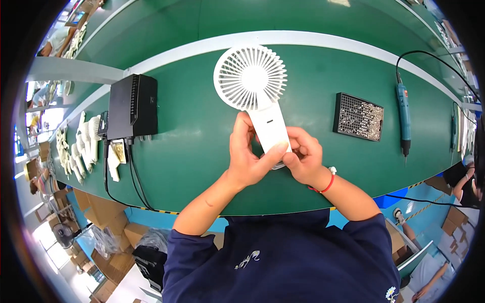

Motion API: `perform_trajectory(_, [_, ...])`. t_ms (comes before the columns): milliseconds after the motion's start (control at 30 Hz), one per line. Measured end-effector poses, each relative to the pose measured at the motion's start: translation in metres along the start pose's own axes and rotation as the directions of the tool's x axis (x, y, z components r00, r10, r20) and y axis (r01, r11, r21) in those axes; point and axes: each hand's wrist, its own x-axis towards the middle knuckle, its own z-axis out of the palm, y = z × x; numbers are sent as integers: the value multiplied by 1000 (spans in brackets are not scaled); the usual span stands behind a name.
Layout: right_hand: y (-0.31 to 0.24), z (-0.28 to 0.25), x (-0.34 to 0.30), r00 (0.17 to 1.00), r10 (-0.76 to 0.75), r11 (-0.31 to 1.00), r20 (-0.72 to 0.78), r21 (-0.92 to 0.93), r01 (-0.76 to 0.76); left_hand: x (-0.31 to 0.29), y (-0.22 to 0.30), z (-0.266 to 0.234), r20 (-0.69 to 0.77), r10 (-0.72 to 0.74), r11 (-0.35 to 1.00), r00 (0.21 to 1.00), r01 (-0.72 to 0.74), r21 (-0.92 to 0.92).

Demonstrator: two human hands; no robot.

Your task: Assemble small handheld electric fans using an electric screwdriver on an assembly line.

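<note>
Fingers of left hand [246,160] and right hand [306,159] both gripping the handle [269,126] of the white fan [254,78], near its lower end. Fan's over the desk [189,113], long axis pointing away, head tipped left. Hands flank it, neither clearly nearer.

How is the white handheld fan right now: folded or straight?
Straight: the round head extends roughly in line with the handle.
</note>
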Motion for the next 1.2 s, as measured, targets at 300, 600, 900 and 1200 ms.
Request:
perform_trajectory(300, [-5, 0, 1, 999, -36, 997, 12, -72, 37, -5, -3, -3, 87, -28, 998, 996, 33, -53])
perform_trajectory(600, [-19, -5, 13, 896, 415, 721, 159, 542, -431, 6, -13, -12, 144, -153, 947, 978, 187, -261])
perform_trajectory(900, [-15, -7, 9, 880, 394, 669, 264, 574, -472, 5, -13, -8, 174, -101, 932, 980, 154, -327])
perform_trajectory(1200, [-7, -12, 8, 831, 360, 513, 423, 655, -556, 5, -3, -7, 215, -208, 948, 954, 251, -196])
